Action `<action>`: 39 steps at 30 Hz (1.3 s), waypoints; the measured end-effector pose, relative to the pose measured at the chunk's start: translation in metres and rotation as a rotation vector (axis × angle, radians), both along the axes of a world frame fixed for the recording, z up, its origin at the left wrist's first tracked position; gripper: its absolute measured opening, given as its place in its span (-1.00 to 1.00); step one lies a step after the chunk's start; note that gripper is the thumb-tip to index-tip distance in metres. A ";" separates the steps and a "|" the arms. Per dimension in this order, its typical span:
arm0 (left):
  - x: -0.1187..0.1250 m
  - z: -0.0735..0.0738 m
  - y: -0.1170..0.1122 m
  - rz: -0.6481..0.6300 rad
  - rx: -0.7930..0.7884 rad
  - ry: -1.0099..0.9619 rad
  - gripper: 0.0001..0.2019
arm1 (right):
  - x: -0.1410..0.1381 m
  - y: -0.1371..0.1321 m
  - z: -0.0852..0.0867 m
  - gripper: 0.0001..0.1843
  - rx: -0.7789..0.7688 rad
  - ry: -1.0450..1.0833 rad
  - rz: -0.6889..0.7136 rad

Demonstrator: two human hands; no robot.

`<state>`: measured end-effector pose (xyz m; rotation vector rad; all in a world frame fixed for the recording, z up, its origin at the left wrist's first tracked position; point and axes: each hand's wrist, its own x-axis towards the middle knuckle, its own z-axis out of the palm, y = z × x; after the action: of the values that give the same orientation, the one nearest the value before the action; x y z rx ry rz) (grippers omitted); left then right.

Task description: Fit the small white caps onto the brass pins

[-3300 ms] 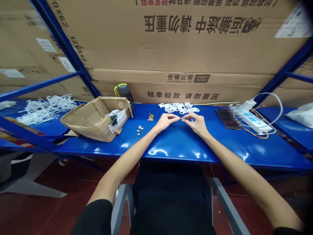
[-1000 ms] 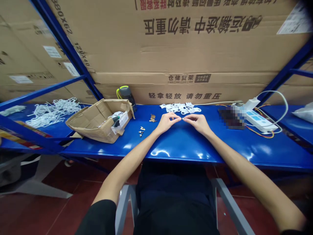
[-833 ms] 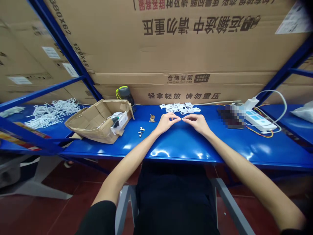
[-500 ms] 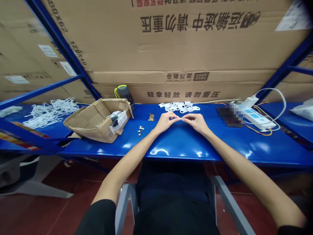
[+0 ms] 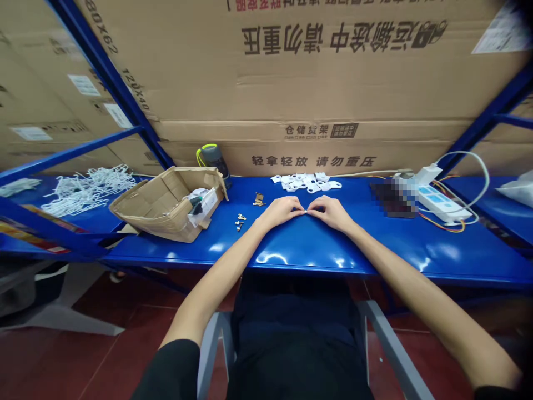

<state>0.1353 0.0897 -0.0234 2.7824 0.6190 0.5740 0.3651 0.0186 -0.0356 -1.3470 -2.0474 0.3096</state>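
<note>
Blue steel counter (image 5: pixel 316 244) inspected, work at its middle, set back from the front edge. Your left hand (image 5: pixel 280 211) and right hand (image 5: pixel 331 213) sit low, palms down, fingers nearly closed, the fingertips of both meeting on a small metal part (image 5: pixel 306 211), too small to identify, pinched between them. Straight ahead at the back edge, white plastic clips (image 5: pixel 306 181) lie in a loose heap. Left of your hands, brass parts (image 5: pixel 259 199) and small metal pins (image 5: pixel 239 222) lie apart. Further left, a torn cardboard box (image 5: pixel 166 208) holds packaged items, with a bottle (image 5: pixel 213 161) behind it. At the right end are a pixelated object (image 5: pixel 393 200) and a power strip (image 5: pixel 441 200) with wires. White cords (image 5: pixel 87 191) lie on the shelf section to the left. Printed cartons (image 5: pixel 291 83) line the back. Below, you have dark red floor tiles (image 5: pixel 125 305) and a grey chair frame (image 5: pixel 210 355).
</note>
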 end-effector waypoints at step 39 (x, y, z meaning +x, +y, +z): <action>0.020 -0.012 -0.032 0.725 0.115 0.227 -0.55 | -0.013 -0.014 0.009 -0.71 -0.059 -0.048 0.289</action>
<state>0.1550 0.0580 -0.0350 2.6870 1.7190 0.4170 0.3520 0.0045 -0.0262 -1.1002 -2.2910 0.4712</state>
